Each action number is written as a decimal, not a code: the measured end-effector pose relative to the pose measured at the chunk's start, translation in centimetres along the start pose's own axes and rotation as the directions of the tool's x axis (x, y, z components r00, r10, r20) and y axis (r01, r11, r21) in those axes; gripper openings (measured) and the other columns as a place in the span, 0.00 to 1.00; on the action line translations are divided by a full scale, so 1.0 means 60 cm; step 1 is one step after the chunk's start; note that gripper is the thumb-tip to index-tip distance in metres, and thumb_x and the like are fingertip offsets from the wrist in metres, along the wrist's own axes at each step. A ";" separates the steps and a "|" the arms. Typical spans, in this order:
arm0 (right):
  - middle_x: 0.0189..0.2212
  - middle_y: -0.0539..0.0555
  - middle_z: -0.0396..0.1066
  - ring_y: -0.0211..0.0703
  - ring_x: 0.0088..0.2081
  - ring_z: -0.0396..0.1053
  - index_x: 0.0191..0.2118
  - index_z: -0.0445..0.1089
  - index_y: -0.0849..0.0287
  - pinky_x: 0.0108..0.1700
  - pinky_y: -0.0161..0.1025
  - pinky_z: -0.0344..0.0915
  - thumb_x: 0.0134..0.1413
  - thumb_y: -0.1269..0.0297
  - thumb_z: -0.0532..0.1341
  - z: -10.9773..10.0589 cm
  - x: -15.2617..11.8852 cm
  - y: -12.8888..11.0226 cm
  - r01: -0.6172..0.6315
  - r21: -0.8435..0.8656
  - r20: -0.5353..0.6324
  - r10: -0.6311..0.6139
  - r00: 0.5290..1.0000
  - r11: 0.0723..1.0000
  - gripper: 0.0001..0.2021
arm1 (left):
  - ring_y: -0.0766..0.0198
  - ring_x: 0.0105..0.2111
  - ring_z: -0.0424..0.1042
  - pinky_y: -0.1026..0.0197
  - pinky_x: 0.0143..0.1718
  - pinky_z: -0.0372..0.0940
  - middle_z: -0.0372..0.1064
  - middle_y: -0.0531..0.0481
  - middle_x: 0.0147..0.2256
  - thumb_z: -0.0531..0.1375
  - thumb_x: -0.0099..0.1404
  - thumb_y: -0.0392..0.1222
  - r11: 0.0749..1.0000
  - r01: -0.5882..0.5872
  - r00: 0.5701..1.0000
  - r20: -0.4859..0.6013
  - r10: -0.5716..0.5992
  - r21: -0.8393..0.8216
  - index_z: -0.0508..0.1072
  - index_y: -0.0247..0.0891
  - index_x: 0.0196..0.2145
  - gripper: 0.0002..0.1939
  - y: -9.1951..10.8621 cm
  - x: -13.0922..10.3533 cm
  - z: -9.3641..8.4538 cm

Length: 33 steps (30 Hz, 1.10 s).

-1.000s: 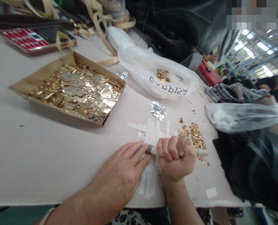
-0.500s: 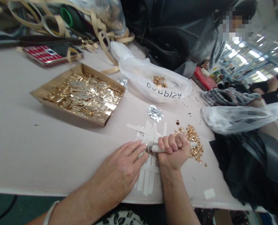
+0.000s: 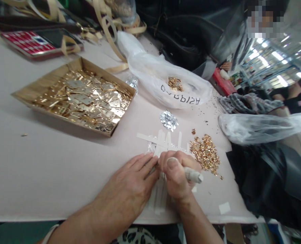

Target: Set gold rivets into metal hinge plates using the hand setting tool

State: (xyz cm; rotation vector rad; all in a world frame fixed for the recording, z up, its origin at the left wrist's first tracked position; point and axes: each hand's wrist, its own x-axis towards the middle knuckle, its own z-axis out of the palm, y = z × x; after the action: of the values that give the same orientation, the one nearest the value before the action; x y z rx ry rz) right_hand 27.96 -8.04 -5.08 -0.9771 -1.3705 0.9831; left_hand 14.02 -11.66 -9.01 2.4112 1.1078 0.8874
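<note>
My left hand [image 3: 134, 184] lies palm down, fingers stretched out, by the white tape strips [image 3: 161, 139] stuck to the table. Wrapped round a white-handled tool [image 3: 194, 175] is my right hand [image 3: 177, 173]. The tool's handle end sticks out on the right, while its tip is hidden between my hands. Both hands meet over the strips; anything under my left fingertips is hidden. Just beyond the strips is a small pile of silver discs [image 3: 168, 120]. Small gold fittings [image 3: 205, 152] lie heaped to the right of my right hand.
A cardboard tray [image 3: 71, 123] of flat gold plates stands at left. Behind are a white plastic bag [image 3: 150, 78] with gold parts, a red-and-white calculator-like object [image 3: 28, 42] and black material [image 3: 191, 37]. At right are a clear bag [image 3: 242, 127] and dark sheets [image 3: 262, 179].
My right hand has swung the tool from lying sideways to tilted, its handle end now toward me, and moved closer to my left hand. The left hand stays put; the view has shifted slightly.
</note>
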 end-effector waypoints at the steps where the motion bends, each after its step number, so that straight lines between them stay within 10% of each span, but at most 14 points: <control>1: 0.16 0.44 0.55 0.34 0.18 0.54 0.20 0.56 0.54 0.22 0.37 0.56 0.60 0.61 0.63 -0.001 0.002 0.000 0.001 -0.016 0.003 -0.001 1.000 1.000 0.20 | 0.52 0.62 0.63 0.46 0.64 0.60 0.69 0.43 0.58 0.51 0.70 0.32 1.000 -0.010 1.000 -0.001 0.010 0.000 0.69 0.36 0.57 0.20 -0.001 -0.001 0.000; 8: 0.13 0.41 0.46 0.31 0.14 0.47 0.17 0.50 0.55 0.19 0.35 0.49 0.60 0.66 0.59 -0.001 0.035 -0.061 0.114 0.185 -0.172 -0.082 0.982 0.976 0.22 | 0.49 0.62 0.62 0.42 0.63 0.61 0.62 0.38 0.62 0.52 0.67 0.29 1.000 -0.011 1.000 -0.001 0.011 -0.010 0.73 0.37 0.47 0.15 -0.001 -0.005 -0.008; 16: 0.13 0.41 0.50 0.30 0.15 0.50 0.19 0.55 0.56 0.18 0.33 0.51 0.61 0.64 0.62 -0.001 0.014 -0.002 -0.072 0.228 -0.096 0.096 0.991 0.971 0.21 | 0.53 0.62 0.62 0.44 0.64 0.61 0.68 0.42 0.56 0.51 0.69 0.28 1.000 -0.010 0.999 -0.049 0.008 -0.024 0.71 0.35 0.48 0.14 -0.003 0.001 -0.018; 21: 0.13 0.40 0.47 0.29 0.13 0.47 0.18 0.50 0.56 0.16 0.31 0.51 0.60 0.64 0.61 -0.036 0.013 -0.037 -0.004 0.343 -0.180 0.070 0.981 0.939 0.23 | 0.50 0.61 0.63 0.44 0.60 0.63 0.71 0.42 0.52 0.48 0.69 0.25 0.988 -0.087 0.993 0.090 0.076 0.125 0.68 0.33 0.54 0.19 -0.013 0.044 -0.034; 33: 0.12 0.40 0.47 0.29 0.13 0.48 0.18 0.50 0.57 0.16 0.30 0.52 0.59 0.65 0.62 -0.065 -0.030 -0.044 0.039 0.368 -0.300 0.078 0.951 0.929 0.23 | 0.55 0.35 0.67 0.51 0.39 0.66 0.69 0.47 0.32 0.58 0.70 0.34 0.917 -0.186 0.978 0.155 0.139 0.354 0.71 0.37 0.33 0.06 -0.009 0.068 -0.036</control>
State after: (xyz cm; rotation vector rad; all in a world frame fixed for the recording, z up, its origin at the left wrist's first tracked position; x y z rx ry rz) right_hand 31.89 -10.51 -3.03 -0.8166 -0.8734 1.0092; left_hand 14.32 -8.11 -6.08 2.8569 1.1193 0.6032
